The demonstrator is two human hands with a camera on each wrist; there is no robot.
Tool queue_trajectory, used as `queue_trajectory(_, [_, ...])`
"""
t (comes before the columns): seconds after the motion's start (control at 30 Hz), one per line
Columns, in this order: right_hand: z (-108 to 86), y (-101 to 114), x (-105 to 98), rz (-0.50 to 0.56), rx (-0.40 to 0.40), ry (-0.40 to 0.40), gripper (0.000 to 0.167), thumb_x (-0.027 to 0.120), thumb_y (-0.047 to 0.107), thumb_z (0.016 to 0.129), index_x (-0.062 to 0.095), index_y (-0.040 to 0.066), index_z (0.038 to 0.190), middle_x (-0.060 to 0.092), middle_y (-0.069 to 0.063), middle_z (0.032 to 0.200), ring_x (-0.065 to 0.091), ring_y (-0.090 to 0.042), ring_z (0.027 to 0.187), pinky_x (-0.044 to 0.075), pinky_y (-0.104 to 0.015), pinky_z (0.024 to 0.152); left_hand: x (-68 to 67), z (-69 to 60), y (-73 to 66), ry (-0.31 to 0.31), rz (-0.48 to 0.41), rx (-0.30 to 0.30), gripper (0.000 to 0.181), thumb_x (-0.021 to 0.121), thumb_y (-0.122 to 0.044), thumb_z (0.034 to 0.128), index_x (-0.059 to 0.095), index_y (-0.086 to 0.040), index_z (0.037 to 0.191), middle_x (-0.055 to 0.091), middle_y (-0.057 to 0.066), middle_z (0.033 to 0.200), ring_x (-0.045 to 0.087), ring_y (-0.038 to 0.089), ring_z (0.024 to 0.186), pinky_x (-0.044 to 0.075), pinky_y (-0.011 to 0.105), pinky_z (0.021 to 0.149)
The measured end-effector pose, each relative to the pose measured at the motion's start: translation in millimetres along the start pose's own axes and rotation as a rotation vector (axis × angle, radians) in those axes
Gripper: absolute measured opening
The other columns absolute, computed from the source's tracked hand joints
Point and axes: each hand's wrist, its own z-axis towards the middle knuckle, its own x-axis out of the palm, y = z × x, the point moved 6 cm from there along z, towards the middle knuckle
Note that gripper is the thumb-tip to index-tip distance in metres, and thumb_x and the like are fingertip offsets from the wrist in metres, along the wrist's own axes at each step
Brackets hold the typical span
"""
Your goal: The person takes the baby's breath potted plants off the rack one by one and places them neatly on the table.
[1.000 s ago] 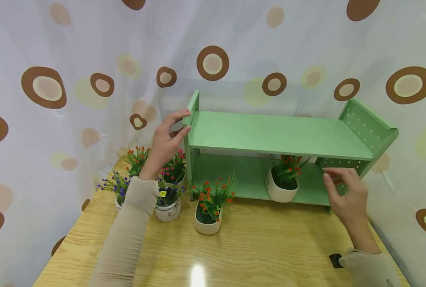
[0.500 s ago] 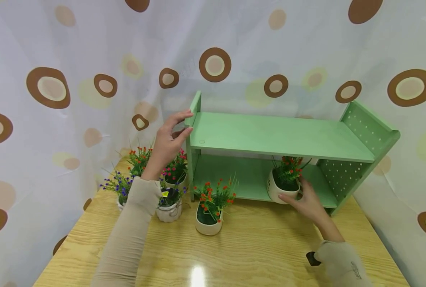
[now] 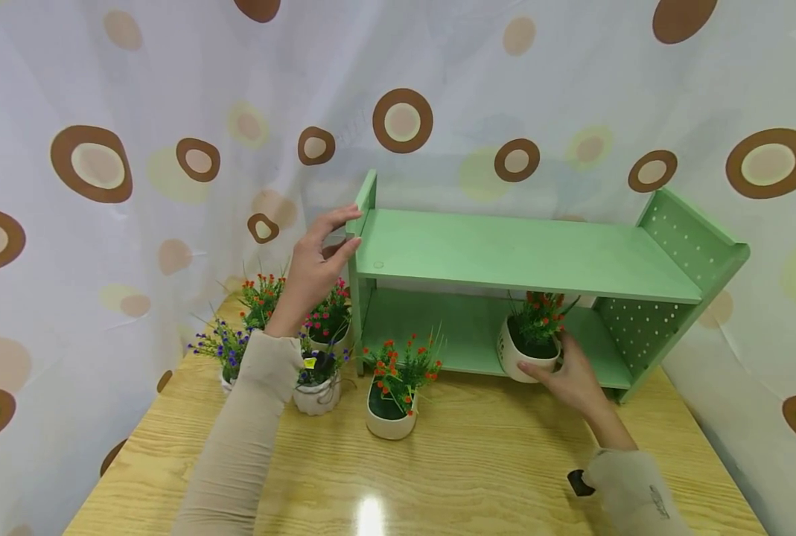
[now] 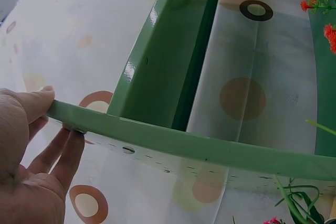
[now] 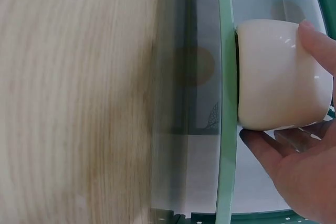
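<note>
A small two-tier green shelf (image 3: 532,249) stands against the curtain. At its upper left, my left hand (image 3: 309,262) pinches the edge of the side panel (image 4: 152,134); in the left wrist view the thumb lies on one face and the fingers on the other. On the lower tier, near the front edge, sits a white flowerpot (image 5: 283,77) with red artificial flowers (image 3: 543,313). My right hand (image 3: 575,376) grips this pot from its right side, thumb at the front, fingers around the side. The upper tier partly hides the flowers' tops.
Another white pot with orange-red flowers (image 3: 389,426) stands on the wooden table (image 3: 478,476), in front of the shelf. Several more pots stand left of it, including a white pot with purple flowers (image 3: 317,398), partly behind my left arm. A polka-dot curtain (image 3: 465,82) surrounds the table.
My right hand has moved left from beside the shelf's right end and taken hold of the white flowerpot. My left hand stays at the side panel.
</note>
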Motion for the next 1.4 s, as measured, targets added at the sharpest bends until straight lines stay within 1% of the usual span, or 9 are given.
queue_trajectory(0.13, [-6.4, 5.1, 1.9, 0.032, -0.039, -0.012, 0.104, 0.078, 0.041, 0.093, 0.016, -0.002, 0.163, 0.029, -0.035, 0.162, 0.033, -0.057, 0.145, 0.037, -0.074, 0.11, -0.5, 0.1, 0.1, 0.001, 0.006, 0.003, 0.04, 0.061, -0.006, 0.1042, 0.058, -0.005, 0.144, 0.047, 0.008, 0.16, 0.048, 0.027, 0.145, 0.053, 0.051, 0.107])
queue_trajectory(0.3, [-17.3, 14.1, 6.6, 0.062, -0.068, 0.0, 0.1, 0.08, 0.039, 0.093, 0.019, 0.002, 0.163, 0.036, -0.031, 0.159, 0.041, -0.053, 0.141, 0.045, -0.071, 0.104, -1.8, 0.4, 4.0, 0.004, 0.008, 0.022, 0.04, 0.063, -0.012, 0.1045, 0.059, -0.01, 0.144, 0.049, -0.001, 0.159, 0.049, 0.02, 0.144, 0.054, 0.046, 0.107])
queue_trajectory(0.43, [-24.3, 19.2, 10.5, 0.062, -0.068, 0.015, 0.101, 0.08, 0.041, 0.091, 0.021, 0.001, 0.162, 0.035, -0.031, 0.16, 0.04, -0.053, 0.143, 0.043, -0.071, 0.106, -1.8, 0.2, 4.9, 0.006, 0.017, 0.029, 0.039, 0.063, -0.014, 0.1046, 0.06, -0.014, 0.144, 0.049, -0.003, 0.158, 0.05, 0.018, 0.143, 0.055, 0.044, 0.106])
queue_trajectory(0.53, [-27.2, 23.9, 13.1, 0.075, -0.092, 0.013, 0.098, 0.082, 0.039, 0.091, 0.024, 0.001, 0.161, 0.038, -0.03, 0.158, 0.04, -0.053, 0.142, 0.041, -0.072, 0.108, -1.5, 0.4, 4.0, 0.007, 0.014, 0.03, 0.039, 0.063, -0.014, 0.1044, 0.06, -0.014, 0.144, 0.049, -0.003, 0.158, 0.05, 0.018, 0.143, 0.055, 0.044, 0.106])
queue_trajectory(0.7, [-33.6, 33.4, 17.3, 0.09, -0.113, 0.018, 0.094, 0.082, 0.037, 0.091, 0.027, 0.002, 0.159, 0.045, -0.028, 0.152, 0.047, -0.05, 0.138, 0.047, -0.068, 0.105, -1.0, 0.6, 4.2, 0.003, -0.001, 0.023, 0.04, 0.064, -0.012, 0.1038, 0.059, -0.012, 0.144, 0.05, 0.0, 0.158, 0.05, 0.021, 0.143, 0.054, 0.046, 0.107])
queue_trajectory(0.87, [-40.7, 43.8, 20.9, 0.114, -0.146, 0.026, 0.097, 0.083, 0.032, 0.09, 0.025, 0.003, 0.162, 0.043, -0.027, 0.155, 0.047, -0.049, 0.139, 0.048, -0.068, 0.105, -0.8, 0.3, 3.8, -0.002, 0.004, 0.003, 0.041, 0.063, -0.007, 0.1036, 0.058, -0.007, 0.144, 0.048, 0.006, 0.159, 0.049, 0.026, 0.144, 0.053, 0.05, 0.108])
queue_trajectory(1.07, [-47.7, 49.5, 25.7, 0.128, -0.176, 0.032, 0.105, 0.085, 0.032, 0.088, 0.019, 0.014, 0.166, 0.036, -0.025, 0.162, 0.044, -0.05, 0.142, 0.048, -0.068, 0.105, -1.8, -3.0, -15.5, 0.0, 0.0, 0.001, 0.039, 0.061, -0.004, 0.104, 0.058, -0.002, 0.143, 0.048, 0.013, 0.158, 0.048, 0.032, 0.144, 0.052, 0.052, 0.108])
queue_trajectory(1.2, [-54.2, 49.5, 29.1, 0.132, -0.167, 0.042, 0.108, 0.087, 0.032, 0.086, 0.018, 0.011, 0.166, 0.035, -0.027, 0.162, 0.044, -0.051, 0.141, 0.048, -0.068, 0.105, -1.5, -4.5, -25.4, 0.004, 0.003, 0.007, 0.039, 0.06, -0.004, 0.1043, 0.057, -0.002, 0.143, 0.048, 0.014, 0.158, 0.049, 0.032, 0.143, 0.053, 0.052, 0.108])
queue_trajectory(1.4, [-62.6, 48.0, 35.1, 0.12, -0.161, 0.041, 0.106, 0.089, 0.03, 0.084, 0.023, 0.005, 0.163, 0.039, -0.03, 0.159, 0.045, -0.053, 0.14, 0.049, -0.068, 0.103, -0.6, -0.5, -3.3, -0.001, -0.004, 0.011, 0.04, 0.061, -0.005, 0.1036, 0.058, -0.002, 0.143, 0.047, 0.012, 0.159, 0.048, 0.031, 0.144, 0.052, 0.053, 0.108])
